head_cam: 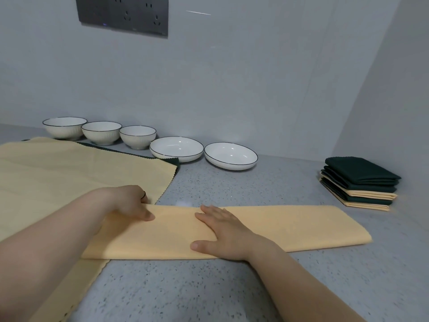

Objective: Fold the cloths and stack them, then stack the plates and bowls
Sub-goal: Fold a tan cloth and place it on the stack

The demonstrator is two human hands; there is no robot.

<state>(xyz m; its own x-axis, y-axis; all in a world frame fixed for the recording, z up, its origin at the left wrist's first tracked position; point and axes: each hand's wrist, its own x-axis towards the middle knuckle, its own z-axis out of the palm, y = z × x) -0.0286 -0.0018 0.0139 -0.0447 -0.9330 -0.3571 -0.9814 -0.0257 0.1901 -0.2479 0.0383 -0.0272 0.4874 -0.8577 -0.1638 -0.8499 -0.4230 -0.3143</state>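
The grey counter (232, 287) carries everything. On its left side a large yellow cloth (69, 173) lies spread open. In front of you a long folded cloth (290, 226) lies across. Both your hands press flat on it and grasp nothing: your left hand (132, 203) is near its left end, your right hand (222, 231) at its middle. A stack of folded cloths (359, 182) stands at the far right. Two plates (176, 148) and three bowls (102, 132) line the wall.
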